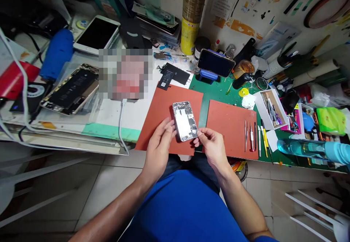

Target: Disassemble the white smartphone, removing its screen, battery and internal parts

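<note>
An opened phone body (185,121), its back off and its inner boards and a bright silver area showing, is on the left brown mat (153,125). My right hand (213,145) pinches its lower right corner between thumb and fingers. Beside the phone's left edge is my left hand (160,140), fingers loosely stretched and apart from one another; whether they touch the edge is hard to tell. Just above the mat lie black phone batteries (167,75). Tweezers (246,134) and a screwdriver (252,138) rest on the right brown mat (224,121).
A phone on a blue stand (216,62) and a yellow spray can (190,23) stand behind. Another opened phone (72,89) and a white tablet (97,34) are left. At right are a box of tools (270,107) and a blue bottle (308,150).
</note>
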Motion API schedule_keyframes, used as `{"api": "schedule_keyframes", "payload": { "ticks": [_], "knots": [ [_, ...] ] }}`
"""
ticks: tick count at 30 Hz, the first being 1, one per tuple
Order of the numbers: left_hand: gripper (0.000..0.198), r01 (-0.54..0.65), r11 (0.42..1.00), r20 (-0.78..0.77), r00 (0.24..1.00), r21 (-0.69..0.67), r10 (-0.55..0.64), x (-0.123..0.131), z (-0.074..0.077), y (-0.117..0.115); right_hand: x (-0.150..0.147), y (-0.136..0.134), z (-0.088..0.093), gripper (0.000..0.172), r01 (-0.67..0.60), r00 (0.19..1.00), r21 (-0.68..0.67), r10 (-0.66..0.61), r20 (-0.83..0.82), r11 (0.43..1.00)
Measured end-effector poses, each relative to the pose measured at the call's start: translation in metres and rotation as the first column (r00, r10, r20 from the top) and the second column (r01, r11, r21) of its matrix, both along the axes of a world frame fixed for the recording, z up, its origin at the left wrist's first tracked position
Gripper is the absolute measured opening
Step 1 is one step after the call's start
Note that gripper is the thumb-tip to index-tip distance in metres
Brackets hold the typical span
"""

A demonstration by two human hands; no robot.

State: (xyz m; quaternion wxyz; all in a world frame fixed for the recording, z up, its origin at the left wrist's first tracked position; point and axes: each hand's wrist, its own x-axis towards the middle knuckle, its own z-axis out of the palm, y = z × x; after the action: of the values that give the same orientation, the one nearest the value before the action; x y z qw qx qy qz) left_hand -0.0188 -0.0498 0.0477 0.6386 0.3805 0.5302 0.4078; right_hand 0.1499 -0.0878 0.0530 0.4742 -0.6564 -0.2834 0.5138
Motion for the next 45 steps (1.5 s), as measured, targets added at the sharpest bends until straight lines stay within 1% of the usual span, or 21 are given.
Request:
{"api": "schedule_keyframes", "payload": {
  "ticks": [1,3,4,5,6,7,9,10,12,14,15,17,19,23,29,34,38,41,43,45],
  "knots": [
    [0.066,0.009,1.0,0.057,0.998,-0.008,-0.009,0.004,0.002,0.004,-0.002,-0.003,0.002,0.034,0.016,0.999,0.012,-0.016,-0.037,1.0],
    [0.074,0.098,0.995,0.203,0.975,-0.029,-0.09,0.011,0.006,0.013,-0.008,-0.011,0.005,0.033,0.039,0.995,0.033,-0.036,-0.091,0.999],
    [0.077,0.146,0.988,0.29,0.949,-0.048,-0.126,0.014,0.007,0.017,-0.011,-0.015,0.007,0.033,0.037,0.994,0.038,-0.033,-0.1,0.999],
    [0.078,0.18,0.981,0.381,0.915,-0.079,-0.137,0.017,0.009,0.02,-0.014,-0.018,0.009,0.033,0.03,0.995,0.039,-0.026,-0.098,0.999],
    [0.076,0.191,0.974,0.468,0.876,-0.12,-0.114,0.02,0.009,0.022,-0.015,-0.022,0.011,0.032,0.024,0.997,0.043,-0.02,-0.077,0.999],
    [0.071,0.191,0.968,0.545,0.835,-0.166,-0.071,0.021,0.01,0.024,-0.016,-0.025,0.014,0.031,0.019,1.0,0.054,-0.018,-0.024,0.998],
    [0.063,0.194,0.951,0.651,0.759,-0.242,0.011,0.022,0.009,0.025,-0.015,-0.028,0.021,0.023,-0.009,0.984,0.123,-0.014,0.18,0.992],
    [0.06,0.203,0.942,0.684,0.729,-0.267,0.036,0.022,0.008,0.024,-0.013,-0.029,0.024,0.018,-0.057,0.955,0.174,0.003,0.297,0.983],
    [0.056,0.234,0.924,0.719,0.693,-0.302,0.059,0.022,0.007,0.022,-0.008,-0.027,0.03,0.01,-0.233,0.877,0.258,0.088,0.472,0.938],
    [0.053,0.26,0.906,0.724,0.687,-0.333,0.069,0.021,0.005,0.02,-0.004,-0.022,0.032,0.013,-0.418,0.811,0.285,0.213,0.545,0.863],
    [0.051,0.264,0.901,0.72,0.69,-0.344,0.073,0.02,0.004,0.019,-0.002,-0.019,0.032,0.015,-0.484,0.783,0.283,0.266,0.562,0.828],
    [0.049,0.265,0.898,0.714,0.696,-0.352,0.074,0.02,0.002,0.017,-0.002,-0.015,0.03,0.017,-0.562,0.736,0.263,0.33,0.591,0.784],
    [0.05,0.263,0.901,0.714,0.696,-0.346,0.071,0.021,0.0,0.016,-0.003,-0.013,0.027,0.018,-0.596,0.703,0.231,0.361,0.612,0.769],
    [0.051,0.274,0.901,0.71,0.702,-0.336,0.051,0.021,-0.003,0.015,-0.004,-0.012,0.023,0.017,-0.609,0.674,0.197,0.371,0.639,0.768],
    [0.05,0.284,0.896,0.697,0.716,-0.342,0.039,0.023,-0.004,0.016,-0.002,-0.011,0.02,0.016,-0.605,0.675,0.195,0.367,0.64,0.772],
    [0.054,0.274,0.893,0.679,0.732,-0.358,0.048,0.026,0.001,0.018,-0.001,-0.01,0.017,0.016,-0.599,0.697,0.218,0.368,0.615,0.771],
    [0.057,0.264,0.869,0.628,0.775,-0.419,0.067,0.026,0.007,0.021,-0.002,-0.007,0.018,0.015,-0.573,0.724,0.242,0.346,0.596,0.783],
    [0.056,0.212,0.86,0.552,0.829,-0.463,0.093,0.026,0.009,0.025,-0.001,-0.003,0.02,0.016,-0.562,0.74,0.263,0.335,0.583,0.784],
    [0.055,0.137,0.871,0.483,0.866,-0.472,0.126,0.028,0.01,0.03,0.002,-0.002,0.021,0.016,-0.541,0.751,0.261,0.319,0.579,0.8],
    [0.055,0.091,0.88,0.432,0.891,-0.466,0.137,0.031,0.012,0.035,0.008,-0.002,0.022,0.017,-0.519,0.752,0.252,0.296,0.589,0.817]
  ]
}}
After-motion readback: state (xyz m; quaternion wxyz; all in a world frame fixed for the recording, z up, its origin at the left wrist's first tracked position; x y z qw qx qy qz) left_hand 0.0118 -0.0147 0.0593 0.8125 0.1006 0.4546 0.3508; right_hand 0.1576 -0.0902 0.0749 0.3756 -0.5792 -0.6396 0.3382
